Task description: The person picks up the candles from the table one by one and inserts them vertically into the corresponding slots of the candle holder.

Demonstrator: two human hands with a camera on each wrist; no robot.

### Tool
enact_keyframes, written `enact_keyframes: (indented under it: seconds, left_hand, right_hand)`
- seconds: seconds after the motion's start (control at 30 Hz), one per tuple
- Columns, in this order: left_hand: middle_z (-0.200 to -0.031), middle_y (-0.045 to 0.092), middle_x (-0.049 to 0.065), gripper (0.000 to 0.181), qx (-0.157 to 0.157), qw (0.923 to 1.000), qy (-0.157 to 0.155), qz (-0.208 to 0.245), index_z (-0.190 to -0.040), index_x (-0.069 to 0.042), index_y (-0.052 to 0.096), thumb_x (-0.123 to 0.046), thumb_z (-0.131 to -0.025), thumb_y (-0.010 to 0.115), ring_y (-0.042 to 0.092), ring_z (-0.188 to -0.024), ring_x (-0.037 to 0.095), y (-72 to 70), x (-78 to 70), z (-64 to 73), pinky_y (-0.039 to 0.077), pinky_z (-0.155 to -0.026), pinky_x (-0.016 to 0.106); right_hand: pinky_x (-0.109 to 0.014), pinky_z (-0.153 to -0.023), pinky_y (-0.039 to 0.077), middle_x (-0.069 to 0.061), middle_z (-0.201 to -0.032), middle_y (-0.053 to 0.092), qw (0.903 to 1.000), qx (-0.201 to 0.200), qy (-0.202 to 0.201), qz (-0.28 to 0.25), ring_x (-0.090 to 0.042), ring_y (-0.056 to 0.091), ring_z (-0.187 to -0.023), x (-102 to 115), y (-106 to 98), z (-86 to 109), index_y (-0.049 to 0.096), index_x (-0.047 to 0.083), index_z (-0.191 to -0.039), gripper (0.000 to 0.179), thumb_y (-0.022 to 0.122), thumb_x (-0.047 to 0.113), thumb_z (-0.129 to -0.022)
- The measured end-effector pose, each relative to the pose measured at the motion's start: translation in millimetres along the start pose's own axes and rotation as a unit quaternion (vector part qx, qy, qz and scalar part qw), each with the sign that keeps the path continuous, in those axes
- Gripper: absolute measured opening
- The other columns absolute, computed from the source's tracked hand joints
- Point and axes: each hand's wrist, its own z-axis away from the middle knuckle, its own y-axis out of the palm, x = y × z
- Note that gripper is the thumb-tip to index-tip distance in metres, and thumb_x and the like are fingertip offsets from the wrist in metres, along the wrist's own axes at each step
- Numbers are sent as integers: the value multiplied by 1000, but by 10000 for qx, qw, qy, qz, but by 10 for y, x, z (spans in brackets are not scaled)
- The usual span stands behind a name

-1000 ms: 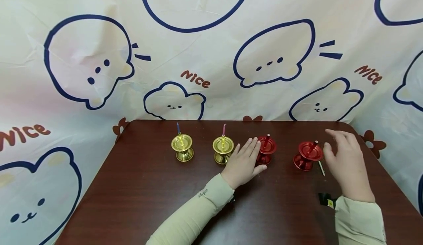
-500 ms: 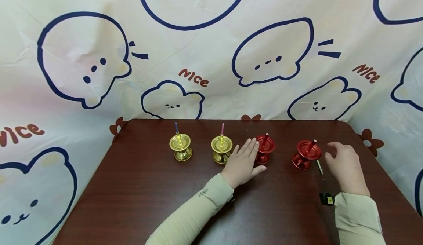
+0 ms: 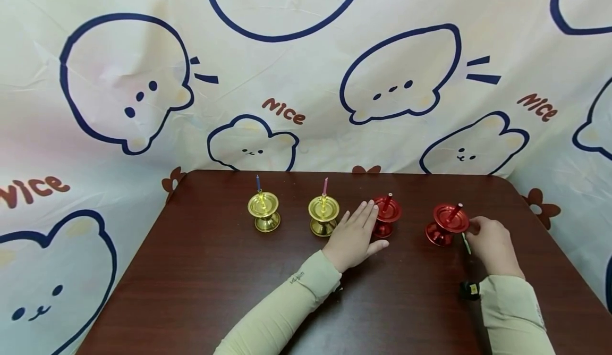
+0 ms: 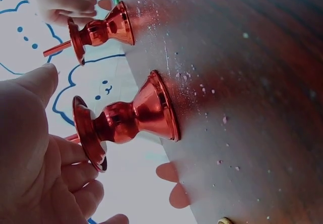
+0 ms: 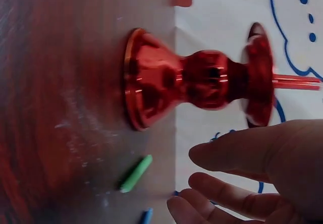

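My left hand (image 3: 351, 238) lies with straight fingers beside a red metal candle holder (image 3: 388, 212); in the left wrist view its fingers are right at that holder's dish (image 4: 87, 133). My right hand (image 3: 492, 246) is just right of the other red candle holder (image 3: 442, 234). A small green candle (image 5: 136, 173) lies on the table near that holder's foot. In the right wrist view, the thumb (image 5: 227, 151) and fingers are loosely bent and spread, apart from the green candle, holding nothing. Each red holder has a thin red stem standing up from its dish.
Two gold candle holders stand further left, one with a blue candle (image 3: 258, 183), one with a pink candle (image 3: 325, 186). Another blue stick (image 5: 146, 216) lies near the green candle. Pale crumbs dot the brown table (image 3: 191, 270). A printed cloth (image 3: 315, 78) hangs behind.
My right hand has come down and slightly left, its fingers drawn in, to beside the right red holder and the green candle. The left hand has stayed in place.
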Motion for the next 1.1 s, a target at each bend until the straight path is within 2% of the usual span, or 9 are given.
enact_keyframes:
  seconds: [0.2,0.43,0.67,0.87,1.1]
  left_hand:
    - [-168,22,6,78,29,10000,25,8,-161,-10,27,-59,-103,45,19,-154,19,-1,1,-6,30,-119,45]
    - [-168,19,6,80,73,10000,-13,23,-162,-10,25,-58,-102,48,18,-154,19,19,11,-6,29,-120,45]
    - [-169,18,6,82,96,9999,-37,-40,-162,-11,24,-60,-101,49,16,-155,19,19,7,3,27,-121,45]
    - [-169,18,5,82,77,9999,-35,-70,-162,-11,24,-60,-101,49,16,-155,18,23,2,-8,26,-121,44]
    - [-169,18,5,82,119,9998,-81,-155,-162,-11,25,-60,-101,48,16,-155,18,15,-11,-16,27,-121,43]
  right_hand:
    - [-45,-60,49,-24,-80,62,10000,59,-32,68,-35,57,-71,-55,55,-38,63,-16,-100,20,61,0,-89]
    - [-49,-62,47,-21,-73,61,9995,161,82,256,-34,54,-68,-95,109,-92,64,-13,-89,17,62,3,-89]
    - [-42,-59,44,-15,-67,59,9991,299,188,222,-31,52,-65,-90,117,-98,64,-7,-79,14,63,3,-88]
    - [-38,-56,38,-9,-60,51,9991,291,191,254,-28,47,-61,-92,138,-94,56,1,-67,19,61,1,-86]
    - [-46,-59,43,-16,-66,58,9987,300,254,333,-32,50,-64,-74,148,-108,59,-2,-73,11,56,-2,-83]
